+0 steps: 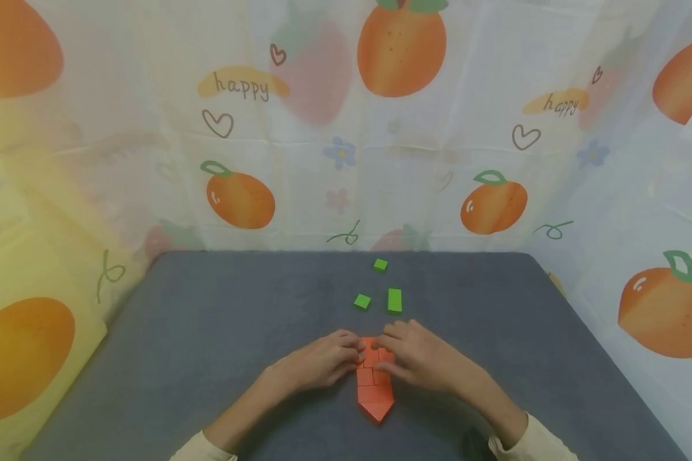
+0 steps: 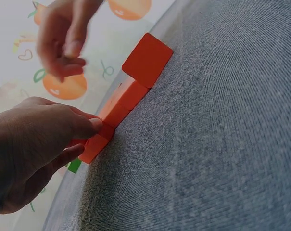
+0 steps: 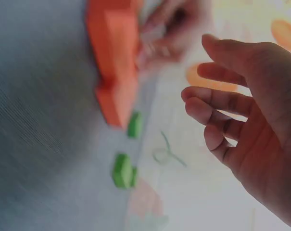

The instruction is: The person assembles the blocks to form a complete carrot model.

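Flat orange-red blocks [image 1: 373,376] lie side by side on the dark table, forming a strip with a pointed near end. At the far left part of this strip is my left hand [image 1: 329,358], its thumb and fingertips against an orange-red block [image 2: 94,147]. Its fingers hide part of that block. My right hand [image 1: 418,355] hovers over the strip's right side in the head view. In the right wrist view, its loosely bent fingers [image 3: 198,109] are apart from the blocks and hold nothing.
Beyond the strip lie three green pieces: a small square one [image 1: 362,301], a rectangular one [image 1: 395,299] and another small square one [image 1: 380,264] farther back. A fruit-patterned curtain [image 1: 305,192] surrounds the table [image 1: 236,294] at the back and sides.
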`<state>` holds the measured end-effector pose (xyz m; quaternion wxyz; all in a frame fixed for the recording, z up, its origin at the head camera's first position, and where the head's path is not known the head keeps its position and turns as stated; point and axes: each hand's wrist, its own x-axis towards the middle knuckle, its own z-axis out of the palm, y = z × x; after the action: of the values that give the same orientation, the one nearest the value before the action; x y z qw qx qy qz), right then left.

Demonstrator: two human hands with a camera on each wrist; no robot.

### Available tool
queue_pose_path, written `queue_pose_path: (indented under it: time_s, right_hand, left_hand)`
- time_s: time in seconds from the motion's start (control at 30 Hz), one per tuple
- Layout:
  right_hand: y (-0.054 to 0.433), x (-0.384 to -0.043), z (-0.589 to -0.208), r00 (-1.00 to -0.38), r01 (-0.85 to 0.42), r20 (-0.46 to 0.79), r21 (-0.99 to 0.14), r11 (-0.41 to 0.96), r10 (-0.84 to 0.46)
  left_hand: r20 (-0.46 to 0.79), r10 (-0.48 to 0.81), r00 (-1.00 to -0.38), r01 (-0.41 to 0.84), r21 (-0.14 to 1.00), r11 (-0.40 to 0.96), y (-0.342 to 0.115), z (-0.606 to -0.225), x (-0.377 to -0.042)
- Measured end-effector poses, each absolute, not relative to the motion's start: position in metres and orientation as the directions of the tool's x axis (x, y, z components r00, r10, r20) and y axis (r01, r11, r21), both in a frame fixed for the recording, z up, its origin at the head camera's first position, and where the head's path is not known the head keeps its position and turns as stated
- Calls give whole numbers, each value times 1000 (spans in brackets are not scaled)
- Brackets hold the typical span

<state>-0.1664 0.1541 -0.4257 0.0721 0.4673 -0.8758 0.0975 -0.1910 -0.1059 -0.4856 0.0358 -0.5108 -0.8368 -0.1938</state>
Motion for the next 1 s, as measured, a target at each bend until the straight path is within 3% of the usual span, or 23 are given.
queue_pose_path:
  time_s: [0.13, 0.23, 0.43, 0.63, 0.87, 1.0]
  right_hand:
    - [164, -194, -411, -604, -789, 259, -66, 610, -754]
    - [169, -215, -406, -678, -728, 249, -97, 679, -691]
    - [169, -248, -419, -790, -610, 50, -170, 774, -611]
    - [168, -260, -445, -812, -558, -94, -163, 814, -576]
    - [171, -262, -456, -819, -568, 15, -162, 807, -574]
    - [168, -260, -453, -794, -599, 59, -244, 763, -604]
  left_hand:
    - [231, 845, -483, 863, 291, 414, -105, -486, -192]
    - [199, 844, -498, 852, 295, 433, -105, -485, -192]
    - [170, 838, -519, 836, 305, 456, -105, -481, -190]
    - [165, 845, -509, 845, 284, 454, -104, -483, -189]
    - [166, 842, -514, 843, 277, 460, -105, -483, -189]
    - [159, 841, -518, 842, 268, 468, -104, -483, -189]
